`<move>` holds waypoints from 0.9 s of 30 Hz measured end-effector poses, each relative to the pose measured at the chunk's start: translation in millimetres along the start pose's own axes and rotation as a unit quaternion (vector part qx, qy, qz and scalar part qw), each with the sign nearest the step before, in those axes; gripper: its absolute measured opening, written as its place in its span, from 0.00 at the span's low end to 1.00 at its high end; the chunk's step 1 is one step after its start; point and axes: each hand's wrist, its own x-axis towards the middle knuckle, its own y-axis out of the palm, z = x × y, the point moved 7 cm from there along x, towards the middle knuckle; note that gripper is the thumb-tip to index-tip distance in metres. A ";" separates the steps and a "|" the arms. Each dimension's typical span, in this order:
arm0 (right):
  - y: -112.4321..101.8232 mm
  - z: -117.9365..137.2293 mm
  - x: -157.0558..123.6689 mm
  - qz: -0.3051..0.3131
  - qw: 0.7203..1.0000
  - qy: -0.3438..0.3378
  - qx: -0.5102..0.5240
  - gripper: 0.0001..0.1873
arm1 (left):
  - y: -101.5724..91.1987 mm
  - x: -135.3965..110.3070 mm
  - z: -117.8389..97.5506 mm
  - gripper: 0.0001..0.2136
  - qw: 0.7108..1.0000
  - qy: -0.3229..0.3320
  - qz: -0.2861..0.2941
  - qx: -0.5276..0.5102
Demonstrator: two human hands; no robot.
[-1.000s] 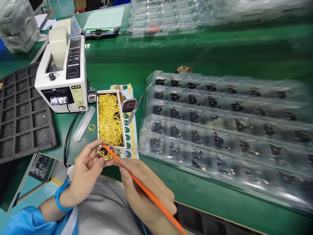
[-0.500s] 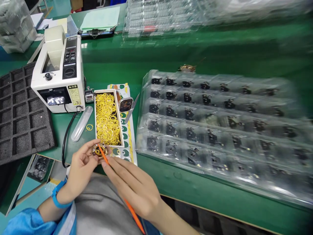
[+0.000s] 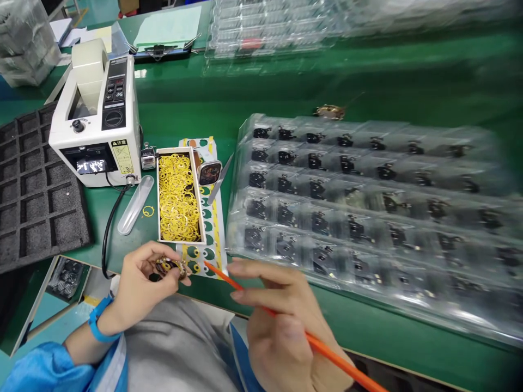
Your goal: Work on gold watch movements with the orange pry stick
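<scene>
On the table [image 3: 171,98], left to right: foam tray [image 3: 65,188], tape dispenser [image 3: 93,136], box [image 3: 203,220] partly over a sheet [image 3: 218,256], plastic tray [image 3: 245,169]. In the box, rings [image 3: 177,204]; well behind it, a clipboard [image 3: 167,30]. Nearer, a part [image 3: 166,265] in the left hand [image 3: 143,286], a stick [image 3: 330,353] in the right hand [image 3: 288,321].

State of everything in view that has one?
Left hand: closed on round part
Right hand: holding orange stick
Orange stick: tip apart from round part
White box: open, filled with yellow rings
Tape dispenser: roll loaded, display lit
Smartwatch: lit
Clear tray: holding black parts
Clipboard: clamped on green sheet
</scene>
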 end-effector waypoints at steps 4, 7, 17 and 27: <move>11.6 21.0 7.0 0.033 0.997 -0.069 -0.008 0.15 | -2.9 -0.4 -2.6 0.05 0.998 0.039 -0.027 0.032; 25.5 29.0 10.7 0.058 0.985 -0.107 -0.120 0.09 | -4.3 -3.8 -4.4 0.01 0.996 0.064 -0.039 0.053; 32.3 24.9 18.5 -0.019 0.972 -0.121 -0.202 0.06 | 3.3 -25.1 -18.5 0.16 0.963 0.224 0.011 0.150; 34.5 8.2 18.4 0.011 0.991 -0.006 -0.133 0.06 | 4.1 -33.3 -18.6 0.26 0.929 0.289 0.039 0.227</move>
